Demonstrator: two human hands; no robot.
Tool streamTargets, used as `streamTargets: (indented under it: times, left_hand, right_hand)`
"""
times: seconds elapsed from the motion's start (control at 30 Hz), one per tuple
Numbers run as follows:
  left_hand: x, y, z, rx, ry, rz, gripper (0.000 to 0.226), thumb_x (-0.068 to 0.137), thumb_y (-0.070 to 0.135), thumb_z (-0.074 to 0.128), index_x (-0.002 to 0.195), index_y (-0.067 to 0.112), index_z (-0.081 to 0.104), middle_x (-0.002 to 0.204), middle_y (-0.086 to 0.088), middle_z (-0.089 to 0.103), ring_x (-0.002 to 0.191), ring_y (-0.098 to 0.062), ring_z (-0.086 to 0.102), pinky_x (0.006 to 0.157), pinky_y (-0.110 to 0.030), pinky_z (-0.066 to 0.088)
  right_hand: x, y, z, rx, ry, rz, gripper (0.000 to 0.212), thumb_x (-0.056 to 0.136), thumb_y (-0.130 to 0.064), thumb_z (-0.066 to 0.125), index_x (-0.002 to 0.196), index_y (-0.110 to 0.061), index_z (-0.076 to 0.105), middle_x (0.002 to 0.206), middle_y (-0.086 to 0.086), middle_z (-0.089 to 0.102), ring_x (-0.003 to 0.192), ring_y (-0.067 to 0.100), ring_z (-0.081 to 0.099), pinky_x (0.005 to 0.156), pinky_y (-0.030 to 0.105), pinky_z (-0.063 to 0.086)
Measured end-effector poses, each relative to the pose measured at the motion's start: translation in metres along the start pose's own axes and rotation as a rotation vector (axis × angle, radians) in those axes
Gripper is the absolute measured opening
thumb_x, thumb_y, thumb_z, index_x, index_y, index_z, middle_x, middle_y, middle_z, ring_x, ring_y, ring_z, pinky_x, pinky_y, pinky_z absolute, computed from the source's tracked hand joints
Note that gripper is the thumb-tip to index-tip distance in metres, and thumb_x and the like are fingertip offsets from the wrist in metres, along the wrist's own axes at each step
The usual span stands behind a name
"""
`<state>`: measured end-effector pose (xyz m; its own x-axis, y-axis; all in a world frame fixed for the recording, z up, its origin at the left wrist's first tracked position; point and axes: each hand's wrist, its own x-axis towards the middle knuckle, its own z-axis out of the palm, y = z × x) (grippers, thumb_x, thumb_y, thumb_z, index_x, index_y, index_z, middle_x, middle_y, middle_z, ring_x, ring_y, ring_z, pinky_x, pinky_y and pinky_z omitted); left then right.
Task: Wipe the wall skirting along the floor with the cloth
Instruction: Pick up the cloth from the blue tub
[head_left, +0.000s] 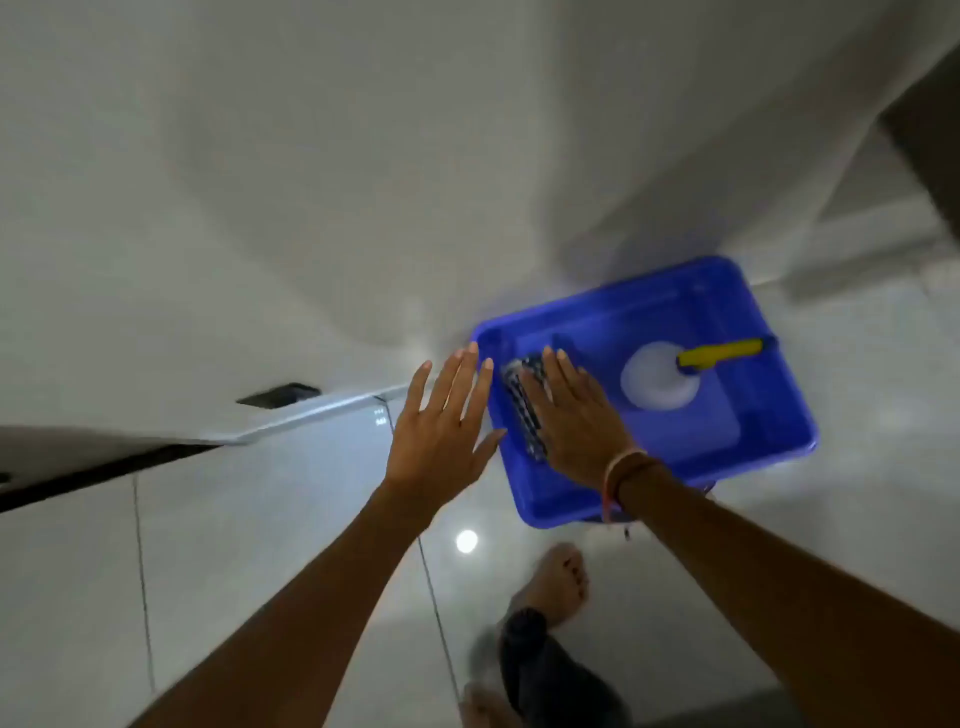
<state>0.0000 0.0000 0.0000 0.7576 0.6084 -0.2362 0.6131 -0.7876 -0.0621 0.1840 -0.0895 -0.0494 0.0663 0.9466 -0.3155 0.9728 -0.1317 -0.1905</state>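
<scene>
Head view is showing your right hand (566, 410) lying flat and open over the patterned cloth (524, 405) at the left end of the blue tub (649, 499), not yet gripping it. Your left hand (441, 415) is hovering spread and empty just left of the tub. Snatching the cloth carelessly risks toppling the white bottle (660, 379) standing beside it.

no legible text, labels, brands or numbers, frame blurred by motion
</scene>
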Motion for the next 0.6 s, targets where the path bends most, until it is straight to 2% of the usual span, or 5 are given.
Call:
streamTargets:
  times: [0.17,0.3,0.4,0.5,0.6]
  left_hand:
    - [0.026,-0.015,0.073,0.029,-0.040,0.250,0.084,0.108,0.061,0.035,0.159,-0.002,0.057,0.164,-0.023,0.053,0.152,-0.038,0.052,0.125,-0.061,0.043]
    - [0.028,-0.035,0.072,0.043,-0.083,0.403,0.086,0.108,0.062,0.031,0.166,0.000,0.047,0.172,-0.019,0.042,0.160,-0.032,0.041,0.133,-0.056,0.032]
    - [0.036,-0.069,0.045,0.106,-0.035,0.526,0.085,0.109,0.060,0.031,0.165,-0.002,0.048,0.171,-0.020,0.044,0.159,-0.032,0.043,0.131,-0.056,0.036]
    - [0.045,-0.114,0.014,0.194,0.068,0.607,0.085,0.109,0.058,0.029,0.163,-0.005,0.049,0.169,-0.023,0.045,0.157,-0.036,0.045,0.129,-0.057,0.038]
    - [0.049,-0.156,0.005,0.295,0.230,0.762,0.079,0.110,0.052,0.038,0.156,-0.009,0.058,0.161,-0.028,0.054,0.149,-0.042,0.054,0.122,-0.060,0.044]
  right_hand:
    - [0.058,0.002,0.072,0.109,-0.080,0.121,0.079,0.100,-0.037,0.049,0.165,-0.021,0.006,0.174,0.018,0.002,0.162,0.040,0.001,0.129,0.062,0.008]
    - [0.054,-0.002,0.083,0.157,-0.023,0.211,0.074,0.103,-0.015,0.048,0.165,-0.021,0.008,0.175,0.014,-0.002,0.163,0.037,-0.002,0.129,0.057,0.013]
    - [0.049,-0.007,0.057,0.401,0.061,0.380,0.062,0.101,0.001,0.045,0.160,-0.016,0.033,0.172,0.016,0.019,0.159,0.038,0.021,0.125,0.051,0.030]
    - [0.041,-0.045,0.015,0.900,0.469,0.700,0.051,0.097,0.005,0.044,0.143,-0.013,0.056,0.143,0.011,0.062,0.117,0.029,0.068,0.101,0.041,0.055]
    - [0.039,-0.123,-0.009,1.191,0.997,0.927,0.035,0.098,-0.008,0.051,0.131,-0.012,0.061,0.101,0.001,0.070,0.068,0.008,0.064,0.066,0.023,0.054]
